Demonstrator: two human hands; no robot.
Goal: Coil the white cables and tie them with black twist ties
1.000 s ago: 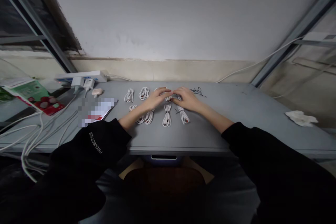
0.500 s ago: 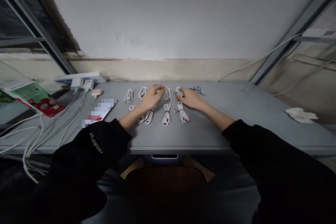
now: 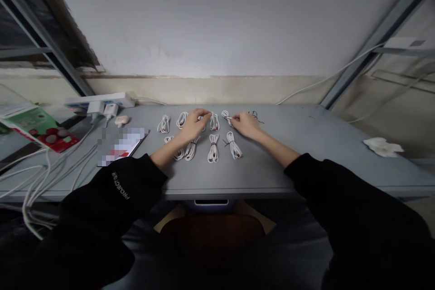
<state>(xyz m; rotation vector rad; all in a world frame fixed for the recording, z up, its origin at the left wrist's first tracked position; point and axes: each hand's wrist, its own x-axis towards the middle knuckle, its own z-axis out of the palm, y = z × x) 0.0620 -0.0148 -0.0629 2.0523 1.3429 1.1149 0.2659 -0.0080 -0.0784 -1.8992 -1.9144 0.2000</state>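
Note:
Bundles of white cable lie in two rows on the grey table. My right hand (image 3: 247, 125) comes in from the right, thumb and fingers pinched at the edge of a coiled cable (image 3: 225, 115) in the back row. My left hand (image 3: 195, 123) reaches over the back row with its fingers stretched forward and the thumb slightly apart. Its fingertips are beside another coiled cable (image 3: 215, 122), and the hand partly covers a bundle below it. In the front row are a cable bound with a dark tie (image 3: 213, 148) and one with loose tie ends (image 3: 234, 146).
Loose black ties (image 3: 255, 116) lie behind my right hand. At left are a phone (image 3: 134, 141), a power strip (image 3: 117, 99) with chargers, a red-and-green packet (image 3: 42, 128) and trailing white cords (image 3: 37, 188). A crumpled tissue (image 3: 383, 147) lies at right on the table (image 3: 306, 158).
My right hand has shifted slightly right relative to the back-row coil, uncovering more of it. My left hand stays almost in place. The whole view has moved a little.

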